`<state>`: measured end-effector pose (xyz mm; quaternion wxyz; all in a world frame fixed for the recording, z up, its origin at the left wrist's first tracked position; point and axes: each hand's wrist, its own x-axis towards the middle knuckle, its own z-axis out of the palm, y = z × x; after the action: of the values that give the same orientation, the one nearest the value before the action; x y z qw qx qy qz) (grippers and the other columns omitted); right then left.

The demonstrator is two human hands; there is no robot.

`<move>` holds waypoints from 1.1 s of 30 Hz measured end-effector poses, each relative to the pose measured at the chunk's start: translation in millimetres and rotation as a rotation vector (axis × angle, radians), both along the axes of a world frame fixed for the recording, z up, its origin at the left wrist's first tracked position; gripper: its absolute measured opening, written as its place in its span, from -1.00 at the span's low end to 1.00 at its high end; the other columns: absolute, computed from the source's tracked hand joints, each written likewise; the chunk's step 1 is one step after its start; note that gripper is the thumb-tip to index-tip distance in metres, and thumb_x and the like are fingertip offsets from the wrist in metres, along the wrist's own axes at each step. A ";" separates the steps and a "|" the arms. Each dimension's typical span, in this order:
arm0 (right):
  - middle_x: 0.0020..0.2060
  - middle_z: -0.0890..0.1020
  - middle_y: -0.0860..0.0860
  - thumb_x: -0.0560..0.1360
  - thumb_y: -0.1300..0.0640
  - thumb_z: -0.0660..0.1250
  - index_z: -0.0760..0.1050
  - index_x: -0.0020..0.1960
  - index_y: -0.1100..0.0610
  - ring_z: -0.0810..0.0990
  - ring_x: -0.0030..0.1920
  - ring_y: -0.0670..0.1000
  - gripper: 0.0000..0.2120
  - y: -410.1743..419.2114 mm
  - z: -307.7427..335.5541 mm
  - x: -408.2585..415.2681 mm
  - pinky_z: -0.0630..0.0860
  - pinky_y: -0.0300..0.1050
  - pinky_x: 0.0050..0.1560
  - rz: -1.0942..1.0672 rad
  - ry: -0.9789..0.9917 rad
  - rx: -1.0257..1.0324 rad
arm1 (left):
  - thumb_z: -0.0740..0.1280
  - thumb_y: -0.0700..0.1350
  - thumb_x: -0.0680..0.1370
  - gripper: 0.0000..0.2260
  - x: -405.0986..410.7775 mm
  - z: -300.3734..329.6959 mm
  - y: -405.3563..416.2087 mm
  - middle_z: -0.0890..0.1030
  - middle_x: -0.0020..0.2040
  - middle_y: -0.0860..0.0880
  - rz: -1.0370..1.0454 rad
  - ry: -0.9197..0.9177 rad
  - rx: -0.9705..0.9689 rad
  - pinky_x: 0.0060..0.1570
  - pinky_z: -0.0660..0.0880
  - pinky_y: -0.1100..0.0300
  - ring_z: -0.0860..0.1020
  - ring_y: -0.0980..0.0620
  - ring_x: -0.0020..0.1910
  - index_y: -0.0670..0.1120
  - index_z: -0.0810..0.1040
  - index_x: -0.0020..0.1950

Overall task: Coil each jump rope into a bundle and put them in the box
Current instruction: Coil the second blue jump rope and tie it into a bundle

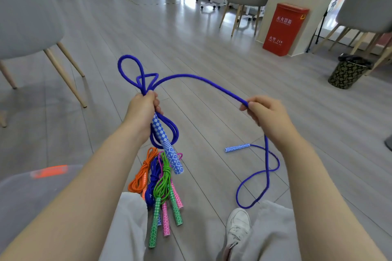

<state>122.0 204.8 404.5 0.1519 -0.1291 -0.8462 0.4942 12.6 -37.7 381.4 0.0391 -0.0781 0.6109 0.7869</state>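
1. My left hand clenches folded loops of the blue jump rope and one patterned handle.
2. My right hand pinches the rope farther along; the other handle lies on the floor.
3. Coiled ropes lie between my legs.
4. Bare floor stretches ahead; chairs stand at both edges.

Bare floor lies open ahead of both hands. Below them, bundled ropes and a trailing blue rope clutter it; chairs flank the left.
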 end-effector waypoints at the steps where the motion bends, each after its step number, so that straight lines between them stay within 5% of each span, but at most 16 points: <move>1: -0.38 0.45 -0.04 0.54 0.19 0.19 0.62 -0.21 0.02 0.35 -0.34 -0.02 -0.73 -8.5 -1.4 -1.6 0.29 -0.12 -0.26 0.032 0.016 -0.014 | 0.14 -0.20 0.61 -0.85 2.8 0.5 2.5 0.37 -0.40 0.03 -0.039 -0.029 0.037 -0.27 0.41 0.18 0.35 0.07 -0.45 -0.09 0.41 -0.14; 8: -0.40 0.44 -0.03 0.58 0.14 0.21 0.56 -0.17 -0.08 0.37 -0.38 -0.07 -0.77 -70.1 -17.4 -9.4 0.34 -0.14 -0.27 0.241 -0.010 0.124 | 0.09 -0.26 0.50 -0.90 20.4 5.5 16.5 0.35 -0.39 0.00 -0.321 -0.077 0.166 -0.25 0.39 0.15 0.32 0.05 -0.43 -0.13 0.36 -0.11; 13: -0.43 0.48 -0.13 0.59 0.10 0.17 0.60 -0.04 -0.02 0.40 -0.41 -0.14 -0.78 -86.2 -27.2 -15.5 0.33 -0.19 -0.33 0.254 -0.099 0.233 | 0.17 -0.29 0.20 -0.72 31.1 5.1 15.6 0.41 -0.35 -0.05 -0.569 0.030 0.019 -0.06 0.42 0.06 0.44 0.01 -0.34 -0.16 0.39 -0.10; 17: -0.27 0.62 -0.04 0.57 0.08 0.18 0.61 0.03 0.00 0.55 -0.24 -0.02 -0.78 -89.0 -28.0 -12.5 0.48 -0.05 -0.18 0.286 -0.103 0.267 | 0.35 -0.24 0.41 -0.78 32.0 0.5 17.9 0.49 -0.26 -0.01 -0.665 0.052 -0.103 -0.09 0.44 0.13 0.51 0.06 -0.29 -0.10 0.44 0.03; 20: -0.30 0.59 -0.05 0.59 0.08 0.18 0.60 0.04 0.05 0.52 -0.29 -0.04 -0.78 -89.3 -26.9 -10.5 0.47 -0.06 -0.20 0.296 -0.106 0.291 | 0.27 -0.21 0.58 -0.93 32.9 -0.7 19.4 0.51 -0.22 -0.01 -0.639 0.127 -0.183 -0.14 0.46 0.18 0.49 0.04 -0.23 -0.08 0.47 0.04; 27: -0.40 0.52 -0.07 0.60 -0.17 0.14 0.59 -0.16 0.02 0.47 -0.34 -0.07 -0.62 -75.0 -16.6 -10.3 0.42 -0.09 -0.24 0.280 -0.174 0.285 | 0.19 -0.12 0.64 -0.84 31.4 3.5 14.7 0.58 -0.17 -0.05 -0.634 0.096 -0.079 -0.05 0.52 0.08 0.50 0.06 -0.28 -0.15 0.52 0.02; 30: -0.26 0.59 0.12 0.57 -0.22 0.15 0.59 -0.21 0.04 0.56 -0.19 0.06 -0.58 -57.8 -11.5 -10.0 0.52 0.01 -0.10 0.242 -0.188 0.246 | 0.17 -0.10 0.65 -0.83 26.9 7.4 10.3 0.61 -0.19 -0.03 -0.592 0.105 0.024 -0.04 0.55 0.06 0.54 0.04 -0.25 -0.13 0.52 0.02; 33: -0.34 0.47 0.08 0.51 -0.25 0.17 0.58 -0.25 0.05 0.44 -0.29 0.05 -0.56 -34.3 -10.1 -6.0 0.46 0.01 -0.17 0.222 -0.196 0.150 | 0.16 -0.09 0.65 -0.82 20.1 10.8 4.3 0.60 -0.23 0.00 -0.454 0.147 0.032 -0.06 0.57 0.08 0.60 0.01 -0.14 -0.11 0.52 0.00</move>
<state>115.9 170.5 394.4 0.0223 -0.0704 -0.9005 0.4286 32.7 -33.4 392.2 0.1719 0.1193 0.6015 0.7710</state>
